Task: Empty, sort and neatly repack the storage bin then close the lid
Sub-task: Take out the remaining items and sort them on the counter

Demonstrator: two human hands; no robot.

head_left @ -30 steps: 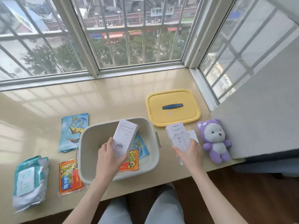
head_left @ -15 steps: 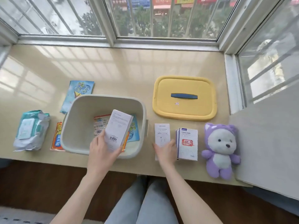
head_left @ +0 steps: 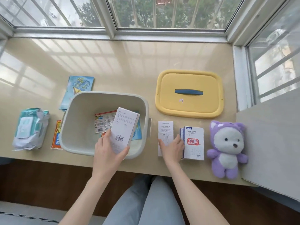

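Blue packet (head_left: 137, 133) half hidden behind held box (head_left: 124, 128).

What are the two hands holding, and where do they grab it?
The left hand grips a white box by its bottom end. The right hand lies flat on another white box, not gripping it.

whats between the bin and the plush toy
Head view: two white boxes lie between the bin and plush toy: a plain box under the right hand and a red-stamped box.
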